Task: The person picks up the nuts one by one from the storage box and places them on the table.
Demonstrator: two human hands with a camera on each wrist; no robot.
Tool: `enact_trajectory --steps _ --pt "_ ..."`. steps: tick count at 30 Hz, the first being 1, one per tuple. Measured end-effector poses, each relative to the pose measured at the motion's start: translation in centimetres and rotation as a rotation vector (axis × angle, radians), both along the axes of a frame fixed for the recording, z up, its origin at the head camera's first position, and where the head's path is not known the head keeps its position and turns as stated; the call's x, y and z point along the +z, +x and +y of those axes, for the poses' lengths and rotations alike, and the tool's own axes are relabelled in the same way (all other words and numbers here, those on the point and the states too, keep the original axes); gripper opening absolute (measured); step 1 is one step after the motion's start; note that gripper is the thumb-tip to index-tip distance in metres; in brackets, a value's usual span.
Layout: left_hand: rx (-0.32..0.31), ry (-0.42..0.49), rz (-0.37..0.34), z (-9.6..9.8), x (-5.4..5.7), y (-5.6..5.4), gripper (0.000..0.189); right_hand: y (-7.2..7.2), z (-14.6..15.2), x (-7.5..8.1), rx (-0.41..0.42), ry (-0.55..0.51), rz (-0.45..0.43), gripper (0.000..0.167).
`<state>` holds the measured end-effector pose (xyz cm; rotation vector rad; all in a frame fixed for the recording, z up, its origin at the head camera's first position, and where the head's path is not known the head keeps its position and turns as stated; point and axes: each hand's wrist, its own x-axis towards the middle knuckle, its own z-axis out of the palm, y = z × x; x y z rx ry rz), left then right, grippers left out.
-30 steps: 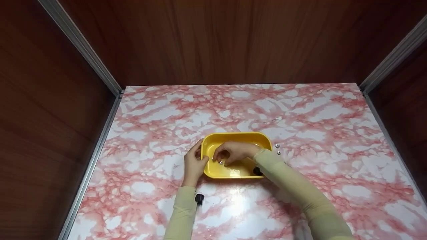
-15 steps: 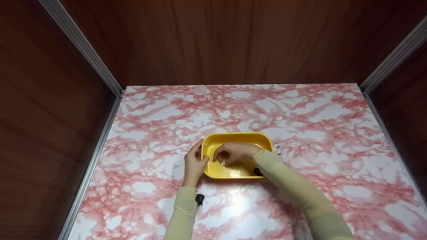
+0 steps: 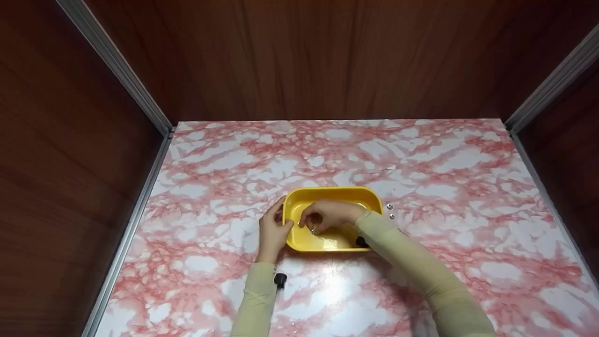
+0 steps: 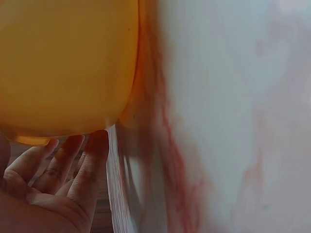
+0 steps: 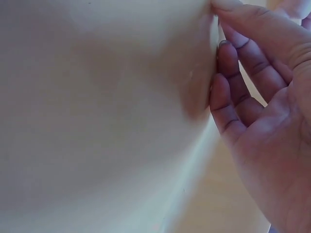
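Note:
A yellow rectangular tray (image 3: 334, 250) sits on the table. My left hand (image 3: 272, 234) grips its left end, thumb over the rim and fingers along the outside. In the left wrist view, those fingertips meet the tray wall (image 4: 73, 73). My right hand (image 3: 332, 213) reaches into the tray with bent fingers, thumb and a fingertip close on a small shiny silver piece (image 3: 312, 231). A second shiny piece (image 3: 299, 223) lies by the other fingertips. In the right wrist view, the right hand's fingertips (image 5: 221, 90) rest at the tray surface (image 5: 121, 145); the thumb tip is cut by the edge.
Two small round silver pieces, one farther back (image 3: 389, 206) and one nearer (image 3: 391, 216), lie on the table right of the tray. The pink-and-white marbled tabletop (image 3: 224, 164) is bounded by dark wood panels (image 3: 299, 61) at the back and sides.
The silver piece at my right thumb has shifted slightly right and toward me, and shows less now. Both hands and the tray keep nearly the same place.

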<state>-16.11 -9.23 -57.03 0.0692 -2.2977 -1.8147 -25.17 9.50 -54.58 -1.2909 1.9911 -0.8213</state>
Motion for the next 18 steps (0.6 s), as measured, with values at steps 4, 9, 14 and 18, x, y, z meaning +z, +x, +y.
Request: enact_trajectory --steps 4,9,14,18 --pt "-0.002 0.014 -0.008 0.1 0.0 0.0 0.066 0.0 0.1 -0.1 -0.011 -0.008 -0.005 0.033" --pt "-0.017 0.039 -0.004 0.2 1.3 0.5 0.065 -0.1 0.1 -0.1 -0.021 -0.003 0.011 0.032" --pt "-0.039 0.047 0.005 0.4 3.6 1.4 0.063 -0.1 0.1 -0.1 -0.028 0.001 0.024 0.031" --pt "-0.044 0.059 -0.001 0.4 4.0 1.6 0.062 -0.1 0.0 -0.1 -0.036 0.008 0.04 0.031"
